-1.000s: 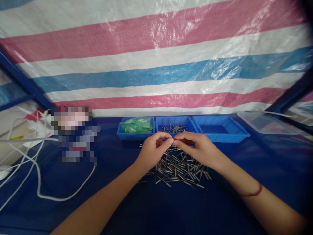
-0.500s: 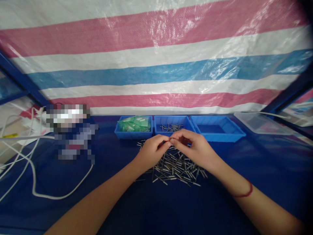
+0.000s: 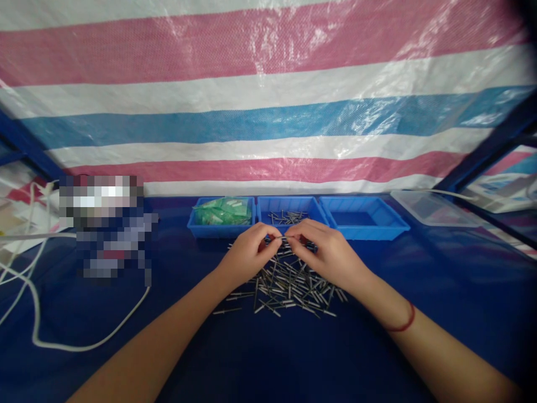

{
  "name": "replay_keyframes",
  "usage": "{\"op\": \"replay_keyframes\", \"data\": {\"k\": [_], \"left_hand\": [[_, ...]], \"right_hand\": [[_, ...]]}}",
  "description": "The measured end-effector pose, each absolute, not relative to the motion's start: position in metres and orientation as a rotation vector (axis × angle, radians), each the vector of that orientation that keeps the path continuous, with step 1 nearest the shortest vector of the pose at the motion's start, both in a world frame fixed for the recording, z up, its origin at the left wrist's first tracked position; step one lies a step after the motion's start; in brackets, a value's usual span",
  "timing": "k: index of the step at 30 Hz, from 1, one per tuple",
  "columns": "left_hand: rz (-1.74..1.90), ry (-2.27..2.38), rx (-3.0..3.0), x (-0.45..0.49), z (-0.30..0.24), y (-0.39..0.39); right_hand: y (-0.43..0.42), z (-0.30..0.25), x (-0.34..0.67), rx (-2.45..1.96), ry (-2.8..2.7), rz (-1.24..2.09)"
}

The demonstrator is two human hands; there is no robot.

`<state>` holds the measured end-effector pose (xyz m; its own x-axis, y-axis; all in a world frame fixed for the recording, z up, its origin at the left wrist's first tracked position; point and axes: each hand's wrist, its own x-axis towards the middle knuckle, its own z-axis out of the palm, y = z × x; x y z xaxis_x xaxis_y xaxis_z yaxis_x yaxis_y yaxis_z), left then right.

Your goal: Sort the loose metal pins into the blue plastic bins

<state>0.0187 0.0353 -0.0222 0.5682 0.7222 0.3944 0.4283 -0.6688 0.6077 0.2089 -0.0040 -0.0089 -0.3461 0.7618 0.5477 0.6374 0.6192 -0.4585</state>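
Note:
A heap of small metal pins [image 3: 289, 285] lies on the dark blue table [image 3: 268, 358]. Just above its far side, my left hand [image 3: 247, 254] and my right hand [image 3: 325, 252] meet fingertip to fingertip. Both pinch the same thin metal pin [image 3: 282, 237] between thumb and forefinger, one at each end. Behind them stand three blue trays in a row: the left tray [image 3: 197, 226] holds green packets [image 3: 222, 211], the middle tray [image 3: 319, 211] holds a few pins, the right tray [image 3: 364, 217] looks bare inside.
A clear plastic lid or tray [image 3: 432, 207] lies at the back right. A white cable [image 3: 84, 341] loops across the table on the left beside a blurred-out object [image 3: 104, 229]. A striped tarpaulin [image 3: 268, 101] closes off the back.
Both hands have drifted slightly left and lower in the picture as the view shifted. They stay joined at the fingertips over the heap, and a thin pin now shows between them.

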Motion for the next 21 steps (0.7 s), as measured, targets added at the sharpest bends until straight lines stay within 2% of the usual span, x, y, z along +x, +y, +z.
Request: {"op": "replay_keyframes", "data": {"k": [6,13,21], "left_hand": [[0.940,1.022,2.252,0.020,-0.026,0.036],[0.814,0.945,2.461,0.020,-0.025,0.034],[0.580,0.751,2.813,0.021,-0.025,0.031]], "right_hand": [[0.007,-0.016,0.221,-1.255,-1.979,-0.050],[0.015,-0.022,0.225,-1.556,-1.759,-0.300],[0.007,-0.015,0.223,-1.483,-1.786,-0.206]]}}
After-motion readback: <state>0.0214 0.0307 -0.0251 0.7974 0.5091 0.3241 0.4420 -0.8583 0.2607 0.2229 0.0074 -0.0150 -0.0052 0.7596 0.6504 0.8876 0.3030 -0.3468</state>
